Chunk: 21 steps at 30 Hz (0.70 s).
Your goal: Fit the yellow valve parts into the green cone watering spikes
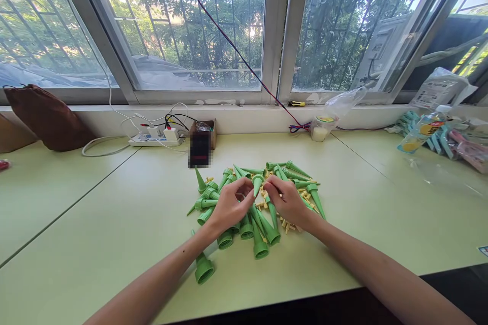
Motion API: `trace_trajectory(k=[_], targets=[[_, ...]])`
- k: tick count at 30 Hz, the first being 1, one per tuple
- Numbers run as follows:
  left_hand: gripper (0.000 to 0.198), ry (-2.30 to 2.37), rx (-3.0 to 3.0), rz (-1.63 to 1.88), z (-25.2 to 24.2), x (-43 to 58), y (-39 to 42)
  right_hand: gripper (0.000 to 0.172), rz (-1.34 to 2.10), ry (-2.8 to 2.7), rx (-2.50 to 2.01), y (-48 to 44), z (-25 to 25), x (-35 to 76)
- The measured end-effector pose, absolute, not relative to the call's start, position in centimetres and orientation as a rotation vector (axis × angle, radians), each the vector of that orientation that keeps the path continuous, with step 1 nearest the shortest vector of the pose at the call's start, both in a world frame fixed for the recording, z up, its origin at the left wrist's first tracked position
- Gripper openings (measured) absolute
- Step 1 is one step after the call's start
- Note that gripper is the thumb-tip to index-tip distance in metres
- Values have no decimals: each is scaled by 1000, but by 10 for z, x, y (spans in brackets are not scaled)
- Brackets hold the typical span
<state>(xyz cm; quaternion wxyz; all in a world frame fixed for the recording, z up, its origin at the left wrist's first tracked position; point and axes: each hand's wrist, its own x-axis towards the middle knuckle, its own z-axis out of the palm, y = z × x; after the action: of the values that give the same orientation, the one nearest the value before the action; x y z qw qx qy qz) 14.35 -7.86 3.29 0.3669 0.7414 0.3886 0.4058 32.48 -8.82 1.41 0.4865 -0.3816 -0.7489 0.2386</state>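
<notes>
A heap of several green plastic cone spikes (263, 233) lies on the pale green table (114, 223), mixed with small yellow plastic pieces (285, 224). My left hand (229, 205) hovers over the heap with its fingers pinched on the wide end of one green cone (257, 183), which points down. My right hand (285, 198) is right beside it, fingers curled in a pinch near the same cone; what it holds is too small to make out.
A white power strip (152, 138) with cables, a small box (204, 129) and a dark blurred device (199, 150) stand at the back. A brown bag (48, 117) sits far left. A plastic jar (320, 129) and packets (438, 132) lie at the right by the window.
</notes>
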Motion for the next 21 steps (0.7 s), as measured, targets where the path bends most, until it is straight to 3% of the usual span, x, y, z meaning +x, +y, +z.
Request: trace_trajectory(k=[21], targets=[[41, 1004, 1920, 1068, 31, 142, -77, 31, 579, -1829, -915, -89, 14, 325]])
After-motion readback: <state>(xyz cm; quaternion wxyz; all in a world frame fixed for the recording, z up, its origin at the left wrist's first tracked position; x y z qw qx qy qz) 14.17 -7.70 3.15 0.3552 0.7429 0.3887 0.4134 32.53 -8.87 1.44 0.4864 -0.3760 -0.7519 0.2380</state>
